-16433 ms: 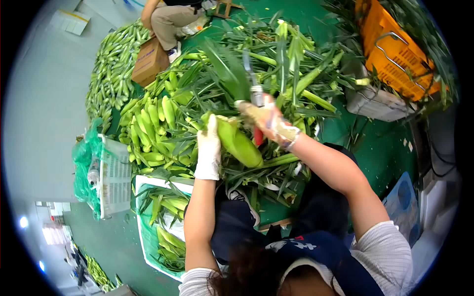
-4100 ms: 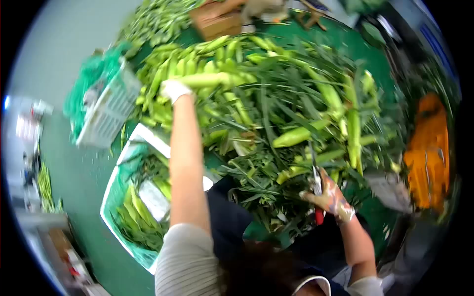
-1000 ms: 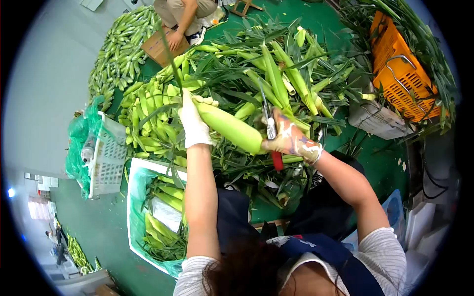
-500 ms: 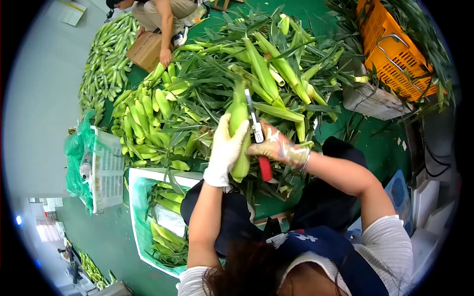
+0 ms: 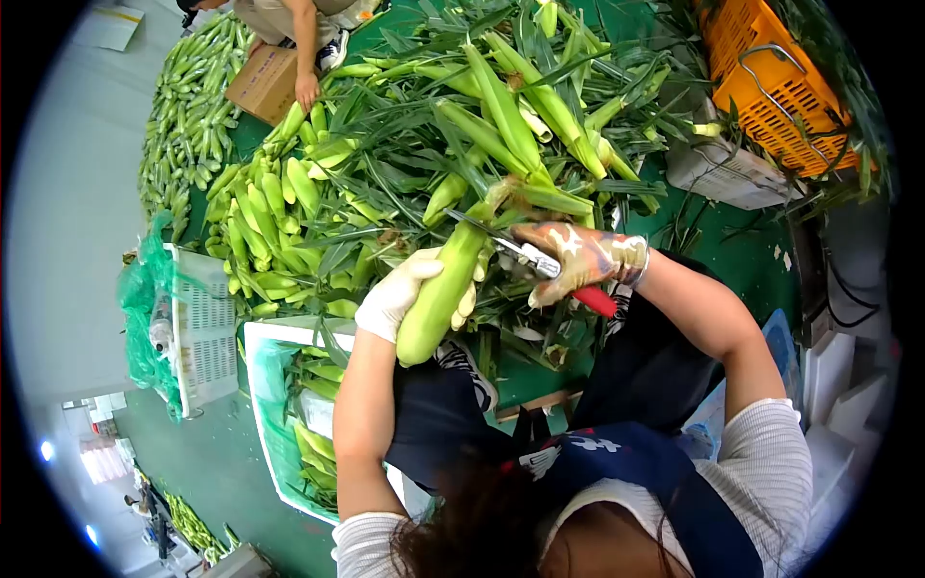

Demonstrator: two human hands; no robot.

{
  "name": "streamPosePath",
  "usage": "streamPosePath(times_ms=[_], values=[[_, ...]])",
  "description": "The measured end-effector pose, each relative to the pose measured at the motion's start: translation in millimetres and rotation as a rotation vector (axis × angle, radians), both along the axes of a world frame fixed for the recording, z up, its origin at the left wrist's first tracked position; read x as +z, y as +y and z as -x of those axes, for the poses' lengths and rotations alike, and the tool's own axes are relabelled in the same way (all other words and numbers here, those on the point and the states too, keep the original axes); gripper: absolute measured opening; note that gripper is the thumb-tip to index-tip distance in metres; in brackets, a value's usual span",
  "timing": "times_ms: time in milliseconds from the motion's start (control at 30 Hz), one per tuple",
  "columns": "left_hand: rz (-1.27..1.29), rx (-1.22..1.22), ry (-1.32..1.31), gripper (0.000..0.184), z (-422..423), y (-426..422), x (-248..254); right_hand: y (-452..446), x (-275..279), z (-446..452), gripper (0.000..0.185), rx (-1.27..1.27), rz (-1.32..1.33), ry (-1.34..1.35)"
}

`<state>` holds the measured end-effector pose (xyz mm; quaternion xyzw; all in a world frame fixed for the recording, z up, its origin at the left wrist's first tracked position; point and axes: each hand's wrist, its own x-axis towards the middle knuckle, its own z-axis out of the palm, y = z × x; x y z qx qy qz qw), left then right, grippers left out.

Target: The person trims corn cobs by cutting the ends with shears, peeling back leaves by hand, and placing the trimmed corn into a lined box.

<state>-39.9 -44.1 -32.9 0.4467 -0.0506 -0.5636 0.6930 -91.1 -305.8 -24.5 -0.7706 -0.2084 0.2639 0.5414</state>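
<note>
My left hand, in a white glove, is wrapped round a green corn cob in its husk, which tilts with its silk end up and to the right. My right hand, in a stained patterned glove, grips a cutting tool with a red handle. The tool's metal blade lies across the upper part of the cob. Behind the hands spreads a heap of loose leaves and husked cobs. A pile of trimmed cobs lies to the left of it.
A foam box with green lining stands at my left knee, near a white basket with green netting. An orange crate sits on a pale crate. A person crouches by a cardboard box beside wrapped cobs.
The cob has moved down and left in my left hand and now leans over. My right hand has turned the tool, bringing its blade across the cob. The view has shifted slightly.
</note>
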Motion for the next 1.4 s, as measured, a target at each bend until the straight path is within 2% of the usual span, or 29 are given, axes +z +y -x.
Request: streamPosePath(times_ms=[67,100,133,200,267,333,433,467,533,633,700,800,833,867,933,967,1000,1067,1133,1167,1200,1267,1400], values=[[0.078,-0.017,0.042,0.050,-5,3,-8,4,-5,7,0.036,-0.179,-0.190,0.240],[0.084,0.021,0.051,0.054,-5,6,-10,3,-6,5,0.024,-0.436,-0.424,0.458],[0.093,0.063,0.058,0.057,-6,7,-10,-3,-4,-2,0.021,-0.580,-0.631,0.516],[0.145,0.064,0.031,0.058,-10,10,-8,-20,13,-6,0.024,-0.595,-0.493,0.526],[0.364,0.089,0.051,0.061,-10,11,-11,-7,10,-7,0.039,-0.515,-0.352,0.368],[0.434,0.055,-0.033,0.061,-12,10,-10,8,6,-2,0.047,-0.376,-0.115,0.116],[0.424,-0.005,-0.182,0.061,-15,14,0,17,29,10,0.062,-0.228,0.127,0.018],[0.378,0.028,-0.224,0.061,-12,16,3,21,40,13,0.064,-0.187,0.180,-0.041],[0.329,0.063,-0.265,0.061,-9,22,7,28,30,18,0.066,-0.148,0.211,-0.433],[0.200,0.116,-0.353,0.064,-7,28,13,32,29,22,0.067,-0.148,0.272,-0.567],[0.127,0.130,-0.364,0.062,-7,26,19,35,25,25,0.070,-0.216,0.304,-0.780],[-0.008,0.169,-0.322,0.057,-3,17,29,39,27,23,0.074,-0.198,0.353,-0.736],[-0.089,0.154,-0.421,0.055,-3,12,28,41,30,23,0.059,-0.257,0.358,-0.839],[-0.168,0.137,-0.520,0.054,-3,8,28,42,28,23,0.059,-0.267,0.361,-0.832],[-0.200,0.121,-0.566,0.053,-3,7,36,42,26,21,0.044,-0.228,0.304,-0.372],[-0.239,0.131,-0.632,0.051,-3,11,35,39,30,19,0.034,-0.198,0.355,-0.302],[-0.276,0.142,-0.697,0.050,-3,12,32,36,18,18,0.037,-0.226,0.259,-0.325],[-0.262,0.150,-0.673,0.049,-9,11,22,34,0,20,0.029,-0.212,0.039,-0.293],[-0.228,0.203,-0.675,0.049,-8,4,26,35,18,23,0.025,-0.155,-0.345,0.460],[-0.165,0.181,-0.603,0.050,-6,6,24,41,16,26,0.022,-0.261,-0.455,0.603],[-0.170,0.183,-0.603,0.050,-4,4,24,35,26,25,0.024,-0.233,-0.556,0.743],[-0.100,0.226,-0.613,0.052,-1,-2,23,37,35,27,0.026,-0.239,-0.539,0.619],[-0.203,0.214,-0.814,0.047,-1,2,24,35,32,28,0.023,-0.176,-0.533,0.643]])
